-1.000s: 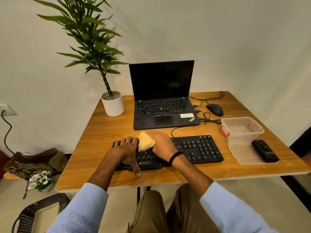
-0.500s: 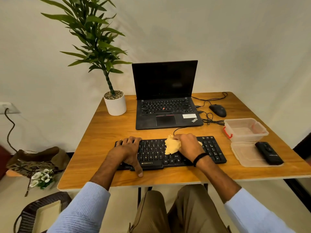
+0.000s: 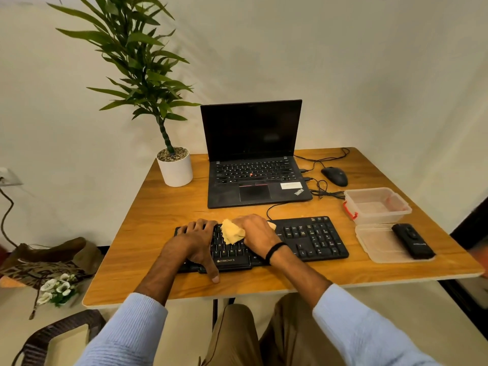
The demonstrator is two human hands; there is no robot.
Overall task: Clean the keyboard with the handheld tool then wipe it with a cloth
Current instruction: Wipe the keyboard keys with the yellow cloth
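A black keyboard [image 3: 311, 239] lies near the front edge of the wooden table [image 3: 158, 207]. My right hand [image 3: 254, 235] grips a crumpled yellow cloth [image 3: 231, 231] and presses it on the keys at the keyboard's middle. My left hand [image 3: 196, 240] rests on the keyboard's left end with fingers spread over its back edge and the thumb down past its front edge. A black handheld tool [image 3: 412, 240] lies on a clear plastic lid [image 3: 377, 245] to the right of the keyboard.
An open black laptop [image 3: 253, 154] stands behind the keyboard. A potted plant [image 3: 175, 167] is at the back left, a black mouse [image 3: 334, 176] with cables at the back right. A clear plastic box [image 3: 376, 204] sits behind the lid.
My right hand swept the cloth to the right across the keys, then back left towards the middle. My left hand has stayed on the keyboard's left end.
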